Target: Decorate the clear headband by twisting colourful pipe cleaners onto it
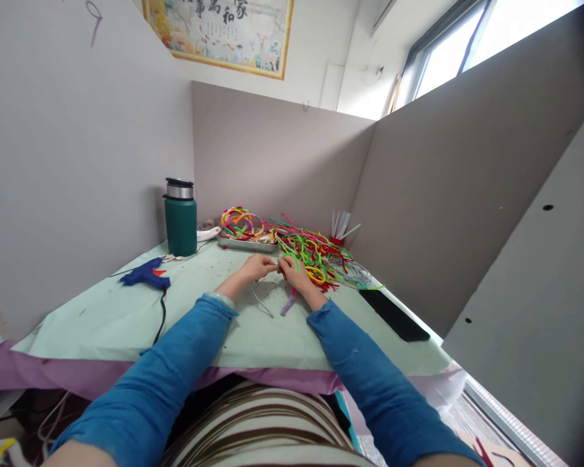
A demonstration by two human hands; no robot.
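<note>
Both hands meet over the middle of the table, fingertips nearly touching. My left hand [259, 266] is closed in a pinch at the end of something thin, too small to make out. My right hand [293, 270] is closed around fuzzy craft stems, with a green one showing above the fingers. A purple fuzzy piece [288, 305] hangs or lies just below my right hand. A thin grey wire loop [261, 303] is beneath my left hand. Behind my right hand spreads a pile of red, green and yellow fuzzy stems [316, 250].
A metal tray [247, 246] with colourful pieces stands at the back. At the left are a green bottle [181, 224] and a blue glue gun [147, 275] with its cord. A black flat object [394, 314] lies right; a red holder [337, 241] with white sticks stands behind.
</note>
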